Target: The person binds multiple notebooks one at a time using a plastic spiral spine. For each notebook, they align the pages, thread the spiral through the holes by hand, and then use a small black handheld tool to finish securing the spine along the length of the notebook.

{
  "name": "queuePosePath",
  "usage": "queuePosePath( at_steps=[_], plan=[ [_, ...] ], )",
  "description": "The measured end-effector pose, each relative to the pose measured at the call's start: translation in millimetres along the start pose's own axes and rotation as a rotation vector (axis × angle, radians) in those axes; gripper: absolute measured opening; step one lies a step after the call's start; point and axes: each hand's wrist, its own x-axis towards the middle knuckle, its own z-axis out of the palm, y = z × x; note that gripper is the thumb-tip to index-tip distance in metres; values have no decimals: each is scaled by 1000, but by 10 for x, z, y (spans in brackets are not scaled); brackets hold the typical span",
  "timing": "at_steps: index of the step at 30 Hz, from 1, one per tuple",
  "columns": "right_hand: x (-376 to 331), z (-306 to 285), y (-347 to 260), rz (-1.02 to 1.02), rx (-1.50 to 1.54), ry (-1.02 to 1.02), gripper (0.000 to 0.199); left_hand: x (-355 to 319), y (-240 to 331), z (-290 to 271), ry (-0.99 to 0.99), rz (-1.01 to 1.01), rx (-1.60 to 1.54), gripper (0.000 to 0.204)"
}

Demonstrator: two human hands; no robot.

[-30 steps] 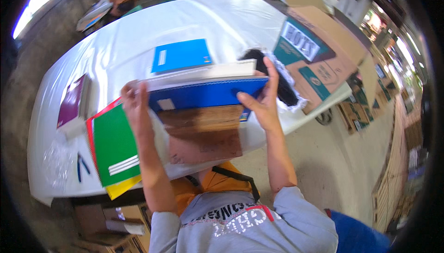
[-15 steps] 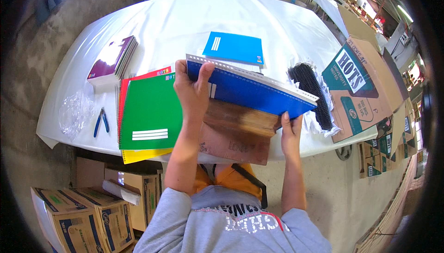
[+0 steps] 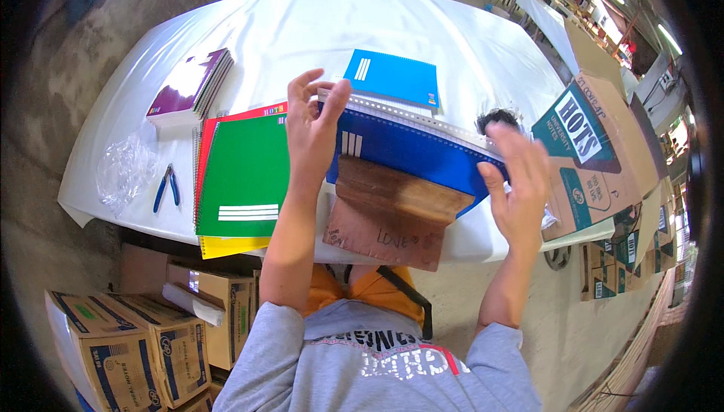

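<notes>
A dark blue notebook cover and its white pages (image 3: pixel 411 144), with a row of punched holes along the top edge, lean on a brown wooden stand (image 3: pixel 400 193) at the table's near edge. At the left end of this stack is my left hand (image 3: pixel 309 122), thumb and fingers apart around its corner. My right hand (image 3: pixel 520 182) is spread open by the right end, slightly blurred. Whether either palm touches the stack cannot be made out. A bundle of black spiral wire (image 3: pixel 499 119) lies beyond my right hand, which mostly hides it.
Left of the stand lie green (image 3: pixel 243 178), red and yellow notebooks, blue-handled pliers (image 3: pixel 167 188), crumpled clear plastic (image 3: pixel 124 174) and a purple notebook stack (image 3: pixel 188 89). A light blue notebook (image 3: pixel 392 76) lies behind. An open carton (image 3: pixel 584 156) stands right; more cartons (image 3: pixel 132 352) sit on the floor.
The blue notebook has come down lower and stands more squarely on the wooden stand. My right hand has let go, moved outward and spread; my left fingers have opened at its corner.
</notes>
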Motion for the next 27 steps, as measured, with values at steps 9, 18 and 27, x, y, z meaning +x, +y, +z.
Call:
queuePosePath(
  at_steps=[9, 18, 27],
  plan=[
    [-195, 141, 3, 171, 433, 32, 30, -138, -65, -16, -11, -150, -145, 27],
    [-422, 338, 6, 383, 778, 85, 69, -92, -148, -35, -73, -191, -89, 38],
    [-606, 690, -50, 634, 1096, 215, 51, -274, -320, -136, -224, -12, -161, 29]
  ],
)
